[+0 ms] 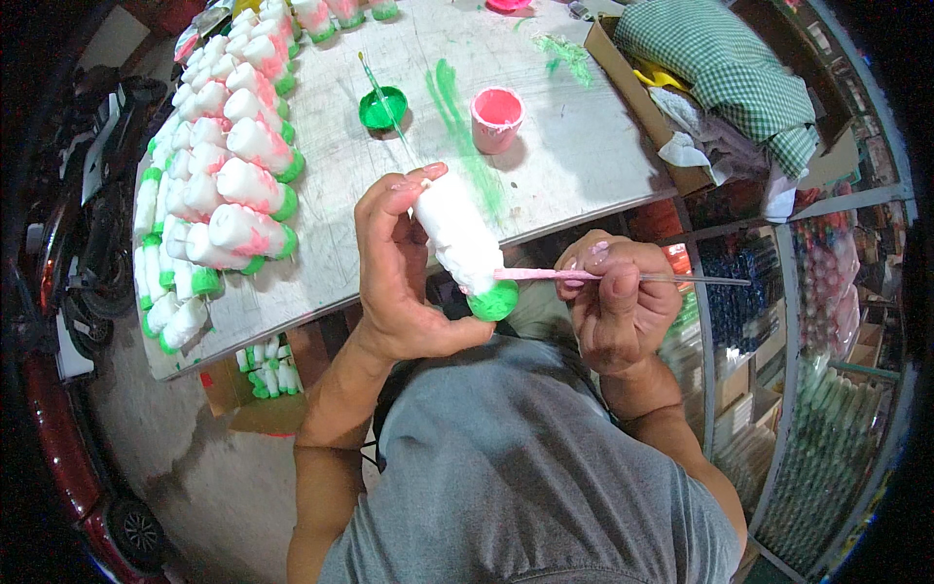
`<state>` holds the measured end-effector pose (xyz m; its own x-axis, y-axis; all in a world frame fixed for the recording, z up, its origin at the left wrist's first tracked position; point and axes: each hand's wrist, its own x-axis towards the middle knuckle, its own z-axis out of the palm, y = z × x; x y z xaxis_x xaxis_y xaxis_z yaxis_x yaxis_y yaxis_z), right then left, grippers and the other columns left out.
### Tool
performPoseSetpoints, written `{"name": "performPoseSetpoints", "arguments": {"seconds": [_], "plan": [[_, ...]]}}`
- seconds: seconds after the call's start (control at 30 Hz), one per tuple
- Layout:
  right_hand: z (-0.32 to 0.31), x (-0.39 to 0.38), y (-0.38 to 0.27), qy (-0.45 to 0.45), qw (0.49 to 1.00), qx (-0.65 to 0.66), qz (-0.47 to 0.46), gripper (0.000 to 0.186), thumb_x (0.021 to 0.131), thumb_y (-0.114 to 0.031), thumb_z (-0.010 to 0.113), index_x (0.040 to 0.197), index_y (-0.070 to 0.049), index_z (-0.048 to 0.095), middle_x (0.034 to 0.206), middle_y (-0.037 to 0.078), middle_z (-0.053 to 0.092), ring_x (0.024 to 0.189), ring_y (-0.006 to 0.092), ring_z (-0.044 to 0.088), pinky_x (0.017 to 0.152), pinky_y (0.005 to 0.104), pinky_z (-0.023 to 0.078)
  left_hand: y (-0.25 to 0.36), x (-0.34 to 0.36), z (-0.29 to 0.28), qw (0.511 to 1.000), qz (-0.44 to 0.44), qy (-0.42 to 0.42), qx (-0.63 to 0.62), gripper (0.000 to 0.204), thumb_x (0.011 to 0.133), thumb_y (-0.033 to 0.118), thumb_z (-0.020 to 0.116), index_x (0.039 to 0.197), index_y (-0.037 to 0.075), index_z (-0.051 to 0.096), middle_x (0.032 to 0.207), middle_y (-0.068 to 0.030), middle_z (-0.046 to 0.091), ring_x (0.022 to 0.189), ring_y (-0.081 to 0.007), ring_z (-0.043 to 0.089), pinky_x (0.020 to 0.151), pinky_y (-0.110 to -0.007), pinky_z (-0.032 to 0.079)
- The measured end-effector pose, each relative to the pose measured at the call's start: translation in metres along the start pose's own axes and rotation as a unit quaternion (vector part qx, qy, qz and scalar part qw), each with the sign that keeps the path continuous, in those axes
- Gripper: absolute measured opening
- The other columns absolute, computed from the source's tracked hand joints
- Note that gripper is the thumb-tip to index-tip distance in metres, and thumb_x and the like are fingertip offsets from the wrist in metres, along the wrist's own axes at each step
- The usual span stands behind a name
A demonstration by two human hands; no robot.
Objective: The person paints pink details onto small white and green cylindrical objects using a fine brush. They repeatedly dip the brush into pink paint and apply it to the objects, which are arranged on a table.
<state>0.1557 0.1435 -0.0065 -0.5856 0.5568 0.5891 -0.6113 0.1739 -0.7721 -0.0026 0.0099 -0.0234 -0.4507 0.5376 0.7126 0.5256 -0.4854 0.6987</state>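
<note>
My left hand (pixel 394 258) grips a white molded candle-like figure (pixel 452 229) with a green base (pixel 494 302), tilted so the base points down toward me. Its thumb lies near the green end and its fingertips at the white top. Pinched in my right hand (pixel 621 302) is a thin paintbrush (pixel 545 274) stained pink, its tip touching the figure just above the green. On the table beyond stand a small pink paint cup (pixel 497 119) and a shallow green paint dish (pixel 382 109) with another brush (pixel 370 73) resting in it.
Rows of similar white, pink and green figures (pixel 248 141) fill the table's left side. A cardboard box with checked cloth (pixel 720 68) sits at the right. Below the table is a box of more figures (pixel 270 370). Shelves with goods (pixel 837 438) stand to my right.
</note>
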Motion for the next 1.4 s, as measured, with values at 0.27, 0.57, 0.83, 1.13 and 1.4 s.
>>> {"name": "performPoseSetpoints", "arguments": {"seconds": [0.27,0.57,0.83,1.13,1.4], "plan": [[-0.001,0.002,-0.005,-0.025,0.994,-0.095,-0.040,0.012,0.102,-0.010,0.056,0.101,0.002,0.057,0.087,0.016,0.067,0.071,0.0201,0.063,0.065,0.0335,0.054,-0.005,-0.004,-0.001,0.999,0.031,0.003,0.037,0.115,0.049,0.013,0.086,0.149,0.006,0.028,0.140,-0.0143,0.038,0.135,-0.0359,0.045,0.115,-0.047,0.035],[0.001,0.008,-0.025,-0.087,0.970,-0.218,-0.068,0.009,0.096,-0.007,0.062,0.097,0.002,0.062,0.083,0.016,0.068,0.073,0.0275,0.068,0.069,0.0377,0.056,-0.002,-0.004,0.002,0.996,0.031,0.017,0.082,0.112,0.050,0.009,0.082,0.148,0.006,0.027,0.140,-0.0157,0.036,0.134,-0.0372,0.046,0.113,-0.047,0.038],[0.001,0.010,-0.030,-0.143,0.945,-0.279,-0.094,0.016,0.099,-0.016,0.059,0.102,-0.001,0.057,0.082,0.013,0.066,0.070,0.0269,0.066,0.064,0.0379,0.055,0.003,-0.004,0.002,0.995,0.034,0.012,0.098,0.109,0.052,0.007,0.084,0.146,0.001,0.028,0.138,-0.0164,0.033,0.135,-0.0371,0.044,0.113,-0.048,0.039],[0.005,0.009,-0.036,-0.193,0.914,-0.328,-0.140,0.019,0.093,-0.014,0.069,0.105,-0.003,0.060,0.091,0.014,0.068,0.072,0.0306,0.067,0.065,0.0391,0.056,0.005,-0.004,0.002,0.990,0.036,0.016,0.137,0.107,0.054,0.005,0.086,0.144,-0.001,0.029,0.137,-0.0171,0.031,0.133,-0.0373,0.044,0.112,-0.047,0.040],[0.000,0.007,-0.033,-0.122,0.954,-0.259,-0.093,0.013,0.093,-0.008,0.069,0.102,-0.002,0.062,0.088,0.014,0.068,0.073,0.0288,0.067,0.067,0.0377,0.056,0.003,-0.004,0.000,0.991,0.029,0.011,0.127,0.108,0.054,0.006,0.085,0.145,-0.001,0.028,0.137,-0.0174,0.030,0.134,-0.0382,0.042,0.112,-0.048,0.039]]}}
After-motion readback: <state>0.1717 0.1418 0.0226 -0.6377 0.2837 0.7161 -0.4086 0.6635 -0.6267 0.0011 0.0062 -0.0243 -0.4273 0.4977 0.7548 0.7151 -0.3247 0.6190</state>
